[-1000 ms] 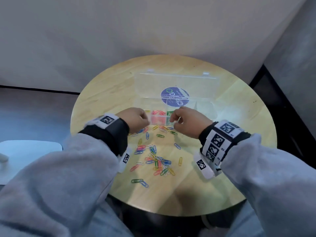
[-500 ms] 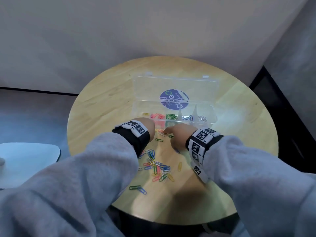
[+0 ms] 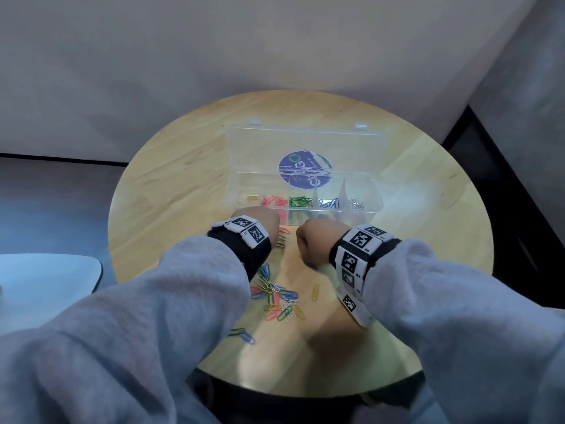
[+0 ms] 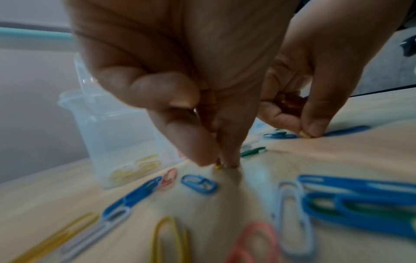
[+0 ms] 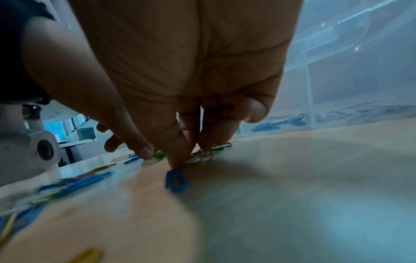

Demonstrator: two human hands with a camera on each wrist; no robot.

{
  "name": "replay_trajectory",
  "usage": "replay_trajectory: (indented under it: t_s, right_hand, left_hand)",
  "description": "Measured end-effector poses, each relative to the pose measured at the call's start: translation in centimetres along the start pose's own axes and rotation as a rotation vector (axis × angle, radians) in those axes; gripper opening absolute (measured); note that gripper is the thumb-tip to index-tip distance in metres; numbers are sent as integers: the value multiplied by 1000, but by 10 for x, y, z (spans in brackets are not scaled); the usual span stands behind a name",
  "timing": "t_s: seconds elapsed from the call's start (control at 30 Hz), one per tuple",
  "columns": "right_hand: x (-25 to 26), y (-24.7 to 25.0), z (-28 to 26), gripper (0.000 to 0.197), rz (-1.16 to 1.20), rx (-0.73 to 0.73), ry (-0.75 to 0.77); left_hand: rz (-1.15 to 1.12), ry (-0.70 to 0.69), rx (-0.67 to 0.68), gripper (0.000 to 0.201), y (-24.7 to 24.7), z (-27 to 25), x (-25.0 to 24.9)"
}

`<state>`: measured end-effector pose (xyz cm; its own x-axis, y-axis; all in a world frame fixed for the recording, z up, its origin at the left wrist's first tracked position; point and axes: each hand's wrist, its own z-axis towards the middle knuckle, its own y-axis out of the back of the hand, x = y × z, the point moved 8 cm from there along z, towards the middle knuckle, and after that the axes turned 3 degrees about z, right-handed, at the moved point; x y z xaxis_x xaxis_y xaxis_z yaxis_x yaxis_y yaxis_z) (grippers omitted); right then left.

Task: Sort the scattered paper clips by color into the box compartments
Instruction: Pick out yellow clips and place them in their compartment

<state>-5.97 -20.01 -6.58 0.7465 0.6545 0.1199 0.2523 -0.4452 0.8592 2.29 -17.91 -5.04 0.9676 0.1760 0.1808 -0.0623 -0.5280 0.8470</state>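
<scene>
The clear compartment box (image 3: 374, 206) stands open mid-table, holding yellow, red, green, blue and white clips in separate cells. Loose coloured paper clips (image 3: 278, 296) lie scattered in front of it. My left hand (image 3: 263, 223) is down on the table just before the box; in the left wrist view its thumb and fingertips (image 4: 200, 160) pinch a yellow clip (image 4: 218, 166). My right hand (image 3: 308, 240) is beside it, fingers curled down. In the right wrist view it (image 5: 193, 156) pinches at a yellow clip (image 5: 203, 157), with a blue clip (image 5: 176, 179) at the thumb tip and a green clip (image 5: 223, 146) behind.
The round wooden table (image 3: 183, 185) has its near edge close to my body. The box lid (image 3: 305, 148) stands raised behind the cells. A pale blue-white surface (image 3: 46, 276) sits off the table to the left. A dark gap runs along the right wall.
Both hands have drawn back from over the box and dropped to the table among the loose clips, fingertips now pinching at clips.
</scene>
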Motion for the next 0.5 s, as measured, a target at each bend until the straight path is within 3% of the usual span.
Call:
replay_trajectory:
  t_s: [0.1, 0.17, 0.27, 0.37, 0.43, 0.5]
  right_hand:
    - [-2, -8, -4, 9, 13, 86, -13]
    - [-7, -7, -8, 13, 119, 63, -27]
    - [-16, 1, -15, 23, 346, 8, -33]
    - [-21, 0, -20, 20, 741, 39, -46]
    - [-24, -8, -22, 22, 966, 105, -84]
    - [-23, -17, -25, 25, 1063, 187, -103]
  left_hand:
    - [-29, 21, -27, 32, -3, -1, 5]
    - [-69, 24, -13, 31, -6, -2, 6]
    - [-184, 25, -13, 15, -11, -4, 12]
    - [-281, -10, -23, 11, -8, -11, 15]
    - [-452, -15, -25, 8, -5, -15, 20]
    - [-735, -31, -7, 17, -3, -22, 26]
